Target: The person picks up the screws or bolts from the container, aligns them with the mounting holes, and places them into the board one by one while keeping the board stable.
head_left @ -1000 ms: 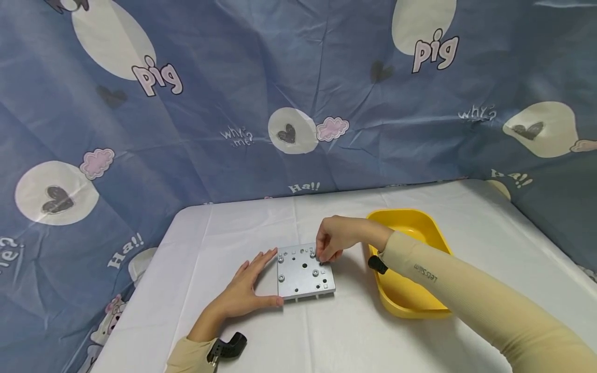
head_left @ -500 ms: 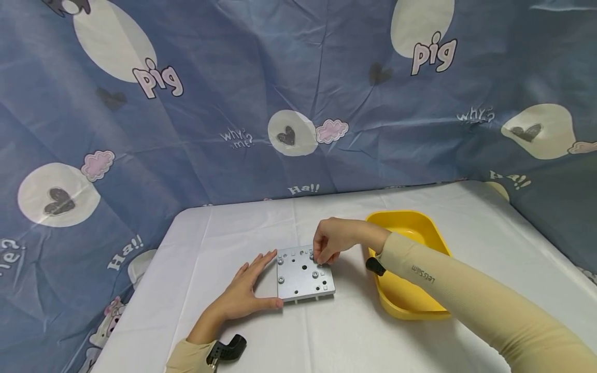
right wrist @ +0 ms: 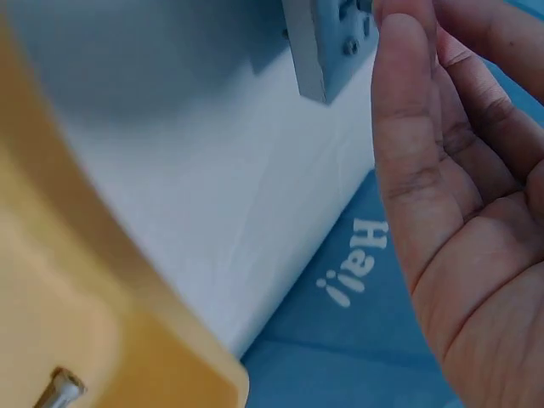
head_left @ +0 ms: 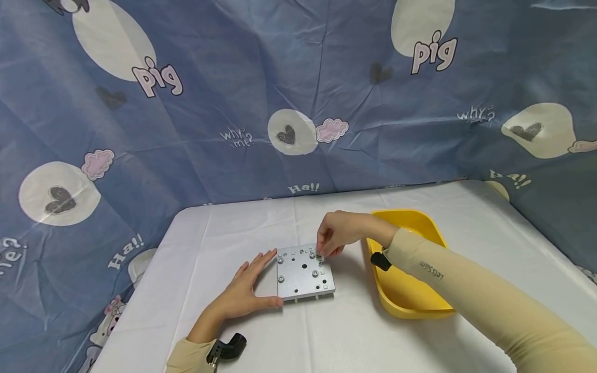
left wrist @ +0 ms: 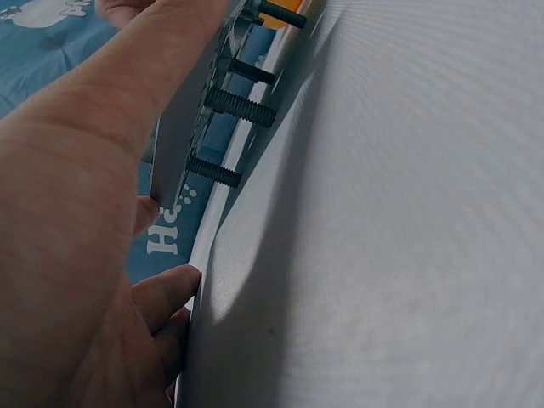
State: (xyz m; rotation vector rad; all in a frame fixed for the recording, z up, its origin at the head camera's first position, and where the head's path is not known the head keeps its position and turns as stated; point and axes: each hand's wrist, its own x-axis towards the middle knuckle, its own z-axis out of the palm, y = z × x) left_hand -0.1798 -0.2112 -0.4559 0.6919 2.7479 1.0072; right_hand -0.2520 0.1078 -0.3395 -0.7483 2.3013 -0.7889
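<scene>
A square silver metal plate [head_left: 296, 274] with several holes and socket-head screws in its top stands raised above the white table. Threaded screw shafts [left wrist: 242, 108] stick out of its underside in the left wrist view. My left hand [head_left: 241, 292] lies spread along the plate's left side, index fingertip at the far left corner and thumb at the near left one, fingers nearly straight. Over the plate's far right part, my right hand [head_left: 337, 233] pinches a small screw [head_left: 320, 257] between thumb and fingers, mostly hidden by the fingertips.
To the right of the plate stands a yellow tray [head_left: 396, 312], under my right forearm. Inside it a loose socket-head screw [right wrist: 61, 389] shows in the right wrist view. A blue printed cloth [head_left: 252, 171] hangs behind the white-covered table [head_left: 242, 228].
My right hand first shifted slightly left over the plate, then moved back a little to the right and away from me. The left hand and the plate have stayed in place.
</scene>
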